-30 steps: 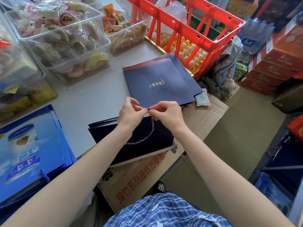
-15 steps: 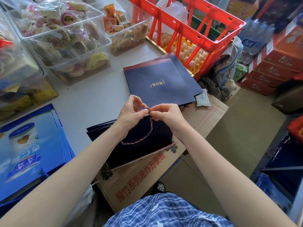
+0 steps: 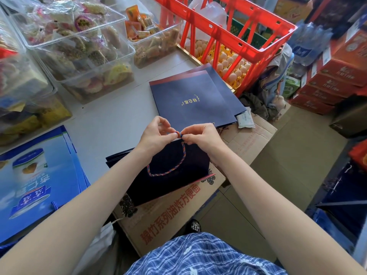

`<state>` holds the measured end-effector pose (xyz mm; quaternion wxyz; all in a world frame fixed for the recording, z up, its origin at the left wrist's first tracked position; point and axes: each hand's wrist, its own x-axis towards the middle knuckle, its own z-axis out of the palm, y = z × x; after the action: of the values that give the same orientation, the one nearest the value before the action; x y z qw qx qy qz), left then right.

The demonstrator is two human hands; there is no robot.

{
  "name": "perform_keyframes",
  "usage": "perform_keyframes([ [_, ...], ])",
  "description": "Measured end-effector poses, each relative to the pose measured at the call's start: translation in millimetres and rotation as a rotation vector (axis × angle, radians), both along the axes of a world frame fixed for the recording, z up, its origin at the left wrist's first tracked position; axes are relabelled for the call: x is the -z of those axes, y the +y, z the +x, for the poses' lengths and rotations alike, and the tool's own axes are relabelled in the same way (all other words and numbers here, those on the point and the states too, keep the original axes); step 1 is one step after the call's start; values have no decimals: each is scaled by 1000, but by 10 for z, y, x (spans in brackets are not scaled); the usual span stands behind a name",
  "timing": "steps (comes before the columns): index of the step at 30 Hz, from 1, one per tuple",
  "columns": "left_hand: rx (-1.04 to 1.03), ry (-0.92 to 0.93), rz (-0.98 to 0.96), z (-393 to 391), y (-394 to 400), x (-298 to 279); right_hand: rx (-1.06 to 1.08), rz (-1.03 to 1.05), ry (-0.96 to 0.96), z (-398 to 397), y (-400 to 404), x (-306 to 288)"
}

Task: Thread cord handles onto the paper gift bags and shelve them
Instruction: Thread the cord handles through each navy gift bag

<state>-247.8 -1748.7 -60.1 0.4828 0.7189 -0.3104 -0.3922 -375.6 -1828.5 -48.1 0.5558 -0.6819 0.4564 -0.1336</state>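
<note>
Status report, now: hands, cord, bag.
Left hand and right hand both pinch the cord end. Cord loops across the dark bag. Nothing in the way.

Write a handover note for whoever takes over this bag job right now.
Left hand and right hand both pinch the end of the twisted cord at the top edge of the open navy bag, which rests on the cardboard box.
Done: the cord hangs in a loop against the bag's face.
Left: finish securing this end; whether the other side has a handle cannot be seen. The flat navy bags on the table show no cords yet. Then shelve them.
</note>
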Motion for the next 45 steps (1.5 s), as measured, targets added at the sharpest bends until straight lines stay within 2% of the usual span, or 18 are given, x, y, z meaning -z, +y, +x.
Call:
perform_keyframes([
  [7,222,144,45,125,-2,-90,-113,-46,6,-40,-29,-39],
  [14,255,78,74,98,-39,-86,-91,-66,15,-24,-42,-13],
  [18,300,24,13,107,-1,-62,-63,-23,5,-24,-48,-26],
  [25,250,14,-22,89,4,-26,-30,-14,2,2,-56,-16],
  [31,289,58,-13,122,20,-13,-34,-22,-11,-10,-45,-1],
  [39,190,116,-52,130,11,-12,-100,-59,-63,-7,-2,-46],
  [42,188,131,-47,113,-5,-2,-206,-200,60,14,26,3],
  [45,194,56,-30,94,-54,-53,-145,-355,88,43,61,30],
])
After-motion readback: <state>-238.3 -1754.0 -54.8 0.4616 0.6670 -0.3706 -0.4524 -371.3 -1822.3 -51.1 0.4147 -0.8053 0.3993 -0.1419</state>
